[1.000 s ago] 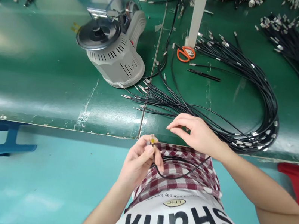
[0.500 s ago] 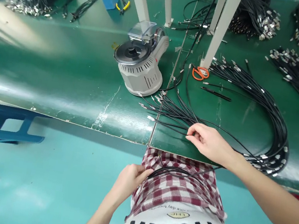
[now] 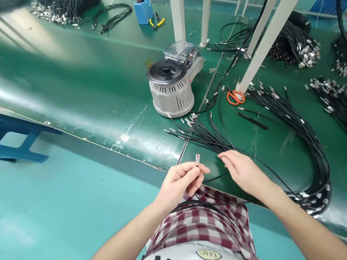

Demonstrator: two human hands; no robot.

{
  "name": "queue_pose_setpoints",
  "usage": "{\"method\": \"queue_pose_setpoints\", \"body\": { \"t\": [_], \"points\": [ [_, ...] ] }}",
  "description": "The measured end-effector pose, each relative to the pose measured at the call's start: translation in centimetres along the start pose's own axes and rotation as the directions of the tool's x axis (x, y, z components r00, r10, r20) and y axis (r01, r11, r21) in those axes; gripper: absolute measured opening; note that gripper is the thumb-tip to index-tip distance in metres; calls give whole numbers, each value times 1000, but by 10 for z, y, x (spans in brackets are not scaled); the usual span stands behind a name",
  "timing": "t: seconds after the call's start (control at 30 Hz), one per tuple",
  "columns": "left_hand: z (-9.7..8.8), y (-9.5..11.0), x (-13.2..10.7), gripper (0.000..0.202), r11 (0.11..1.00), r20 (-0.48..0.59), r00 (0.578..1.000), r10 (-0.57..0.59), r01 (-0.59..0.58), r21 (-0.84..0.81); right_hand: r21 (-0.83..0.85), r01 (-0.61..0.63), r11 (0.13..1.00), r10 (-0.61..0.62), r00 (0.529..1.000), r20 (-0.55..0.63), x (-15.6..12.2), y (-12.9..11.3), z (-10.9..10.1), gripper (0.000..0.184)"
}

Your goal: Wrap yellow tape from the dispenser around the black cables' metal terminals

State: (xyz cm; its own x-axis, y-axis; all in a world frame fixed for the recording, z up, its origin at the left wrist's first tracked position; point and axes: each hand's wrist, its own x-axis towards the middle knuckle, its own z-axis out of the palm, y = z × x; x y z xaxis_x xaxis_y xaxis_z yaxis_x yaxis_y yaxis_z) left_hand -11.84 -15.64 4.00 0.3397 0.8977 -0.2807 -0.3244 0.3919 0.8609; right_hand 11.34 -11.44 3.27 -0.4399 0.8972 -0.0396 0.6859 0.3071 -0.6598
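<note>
My left hand (image 3: 184,178), above the bench's front edge, pinches a black cable near its end. The cable's small pale connector (image 3: 197,158) points up past my fingertips. My right hand (image 3: 244,172) lies low at the near side of a loose cable bundle (image 3: 210,138), fingers bent and pressed together. Whatever is under those fingers is hidden. Between my hands a stretch of black cable (image 3: 216,178) curves over the bench. More black cables (image 3: 203,204) rest across the checked cloth on my lap.
A grey round tape dispenser (image 3: 172,97) stands beyond the bundle on the green bench (image 3: 101,88). Orange-handled scissors (image 3: 235,97) and a black pen (image 3: 252,121) lie near a white post (image 3: 266,43). A large cable bundle (image 3: 318,148) curves at right. A blue stool (image 3: 10,139) is at left.
My left hand has risen from my lap to the bench edge, bringing a cable's connector end up. My right hand stays by the bundle, its pinched cable end no longer visible. The view has tilted up.
</note>
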Motion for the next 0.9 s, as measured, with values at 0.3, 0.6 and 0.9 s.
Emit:
{"method": "queue_pose_setpoints", "body": {
  "t": [0.3,0.6,0.9],
  "points": [
    [-12,-6,3,40,996,4,1000,-7,6,91,432,34,901,-74,994,76,38,-63,-7,23],
    [-40,-19,24,45,993,-67,995,80,-74,92,292,138,946,-102,986,-135,175,-75,-21,39],
    [-52,-29,19,45,981,-34,987,159,-154,118,-250,292,923,-363,875,-319,275,-114,-39,42]
  ]
}}
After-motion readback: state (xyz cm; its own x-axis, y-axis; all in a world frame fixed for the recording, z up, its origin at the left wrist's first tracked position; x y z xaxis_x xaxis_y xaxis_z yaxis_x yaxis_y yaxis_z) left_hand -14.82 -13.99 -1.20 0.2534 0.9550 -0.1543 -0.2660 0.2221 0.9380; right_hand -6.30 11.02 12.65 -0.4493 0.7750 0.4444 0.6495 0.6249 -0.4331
